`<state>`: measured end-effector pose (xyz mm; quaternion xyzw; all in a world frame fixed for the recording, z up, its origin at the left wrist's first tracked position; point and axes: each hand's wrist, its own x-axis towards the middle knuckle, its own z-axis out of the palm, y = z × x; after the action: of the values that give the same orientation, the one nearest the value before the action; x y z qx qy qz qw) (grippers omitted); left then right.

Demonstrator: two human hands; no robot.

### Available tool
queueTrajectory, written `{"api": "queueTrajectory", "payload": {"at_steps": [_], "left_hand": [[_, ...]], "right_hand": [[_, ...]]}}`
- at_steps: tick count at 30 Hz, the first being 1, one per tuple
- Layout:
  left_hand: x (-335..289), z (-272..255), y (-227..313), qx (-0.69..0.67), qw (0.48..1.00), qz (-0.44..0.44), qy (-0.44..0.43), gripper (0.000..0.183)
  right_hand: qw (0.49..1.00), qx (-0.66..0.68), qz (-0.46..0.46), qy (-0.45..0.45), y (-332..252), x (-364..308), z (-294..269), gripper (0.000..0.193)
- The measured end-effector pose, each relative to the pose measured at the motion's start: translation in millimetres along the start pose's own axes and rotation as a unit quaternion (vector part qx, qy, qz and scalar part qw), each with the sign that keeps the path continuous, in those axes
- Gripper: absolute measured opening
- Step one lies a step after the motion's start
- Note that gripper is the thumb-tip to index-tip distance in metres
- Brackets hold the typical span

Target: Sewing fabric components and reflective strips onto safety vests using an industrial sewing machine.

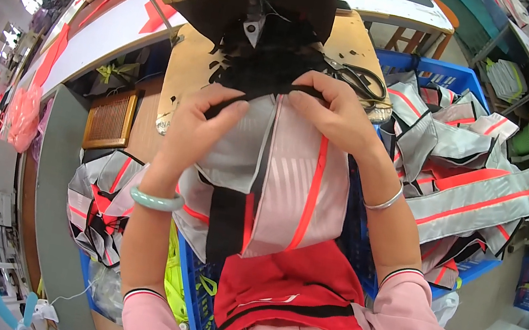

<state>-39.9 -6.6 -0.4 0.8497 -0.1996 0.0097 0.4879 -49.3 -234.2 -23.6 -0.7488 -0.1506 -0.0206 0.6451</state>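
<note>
Closest in were the person's pink sleeves (405,328) and red apron (298,296). Just past that, both hands had a grey reflective vest piece (290,176) with orange stripes held up at the sewing table's near edge. The left hand (197,129) pinched its black trim (256,90) on the left, the right hand (335,117) pinched it on the right. Black scissors (362,80) lay just beyond, and a blue crate (447,77) of matching vests sat to the right.
</note>
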Motion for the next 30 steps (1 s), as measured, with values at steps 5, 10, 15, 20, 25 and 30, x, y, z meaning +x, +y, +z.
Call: {"api": "queueTrajectory", "payload": {"at_steps": [5,10,15,20,25,30], "left_hand": [[33,-24,-24,-0.126,0.983,-0.117,-0.064,0.03],[54,-27,-36,-0.191,0.96,-0.203,-0.028,0.03],[66,-35,-37,-0.233,0.949,-0.208,-0.049,0.023],[69,-40,-36,-0.25,0.946,-0.203,-0.037,0.019],[73,-41,-38,-0.257,0.946,-0.195,-0.032,0.018],[68,-47,-44,-0.254,0.95,-0.182,-0.026,0.02]], "right_hand": [[0.999,-0.033,0.012,-0.008,5,32,3,0.025],[0.997,-0.045,0.049,-0.027,13,60,1,0.027],[0.998,-0.003,0.058,-0.027,23,79,2,0.026],[0.996,0.056,0.069,-0.032,24,84,4,0.023],[0.992,0.097,0.075,-0.009,23,84,8,0.024],[0.995,0.07,0.067,0.036,9,70,10,0.027]]}}
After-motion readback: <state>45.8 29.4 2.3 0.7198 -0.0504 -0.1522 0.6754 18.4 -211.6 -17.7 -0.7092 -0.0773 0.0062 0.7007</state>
